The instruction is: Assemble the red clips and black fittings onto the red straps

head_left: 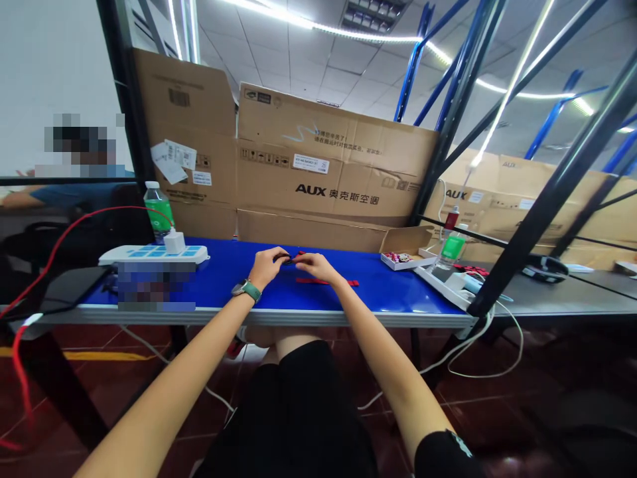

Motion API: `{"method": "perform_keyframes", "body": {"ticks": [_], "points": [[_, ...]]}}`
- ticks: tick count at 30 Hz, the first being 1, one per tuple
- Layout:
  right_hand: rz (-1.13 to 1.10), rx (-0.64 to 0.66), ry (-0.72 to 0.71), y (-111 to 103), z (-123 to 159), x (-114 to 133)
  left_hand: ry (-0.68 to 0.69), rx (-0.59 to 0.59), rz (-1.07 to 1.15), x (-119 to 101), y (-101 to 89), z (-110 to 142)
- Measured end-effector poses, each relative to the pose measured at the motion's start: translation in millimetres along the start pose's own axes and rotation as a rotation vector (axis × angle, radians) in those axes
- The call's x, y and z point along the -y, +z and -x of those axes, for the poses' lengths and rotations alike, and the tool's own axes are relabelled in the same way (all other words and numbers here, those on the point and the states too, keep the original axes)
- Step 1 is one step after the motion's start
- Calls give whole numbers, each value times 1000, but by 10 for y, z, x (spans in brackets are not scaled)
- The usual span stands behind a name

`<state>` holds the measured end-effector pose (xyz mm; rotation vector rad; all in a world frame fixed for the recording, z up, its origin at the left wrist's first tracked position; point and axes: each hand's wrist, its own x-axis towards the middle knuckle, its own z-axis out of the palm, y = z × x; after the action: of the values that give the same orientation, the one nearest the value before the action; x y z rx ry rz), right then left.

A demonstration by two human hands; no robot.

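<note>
While a small dark piece is being pinched between the thumb and fingers of the left hand, a red piece appears to be being gripped at the fingertips of the right hand. The 2 hands are being held nearly tip to tip over the blue bench, presumably so that such small parts can be seen and controlled finely. Whether the 2 pieces are touching cannot be told, as the gap is being partly hidden by the fingers.

Relative to the left hand, the dark piece is lying at its tips, on the side facing the right hand; the red piece is showing just behind the right hand's tips, toward the cardboard at the back. A red strip is being left on the bench, nearer the body and passing beneath the right wrist, likely for easy reach. Small red and white pieces are being contained in a shallow box to the right, well apart from the hands, perhaps against scattering. Leftward, a white power strip is being placed aside, seemingly for clearance.
</note>
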<state>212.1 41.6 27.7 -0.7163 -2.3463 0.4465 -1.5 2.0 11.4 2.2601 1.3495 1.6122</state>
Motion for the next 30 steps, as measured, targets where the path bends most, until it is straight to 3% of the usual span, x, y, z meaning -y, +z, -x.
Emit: {"method": "perform_keyframes", "body": {"ticks": [3, 5, 11, 17, 22, 25, 30], "points": [[232, 114, -45, 32, 102, 18, -105, -80, -54, 115, 5, -9], [364, 107, -33, 59, 162, 51, -145, -90, -87, 178, 11, -6], [503, 204, -57, 71, 194, 95, -150, -93, -203, 260, 23, -4], [653, 117, 93, 181, 124, 148, -207, -36, 26, 232, 75, -5], [473, -109, 274, 285, 60, 124, -194, 30, 64, 107, 84, 10], [309, -187, 187, 320, 56, 55, -177, 60, 78, 44, 74, 14], [126, -186, 110, 368, 85, -25, -106, 63, 82, 38, 70, 18]]}}
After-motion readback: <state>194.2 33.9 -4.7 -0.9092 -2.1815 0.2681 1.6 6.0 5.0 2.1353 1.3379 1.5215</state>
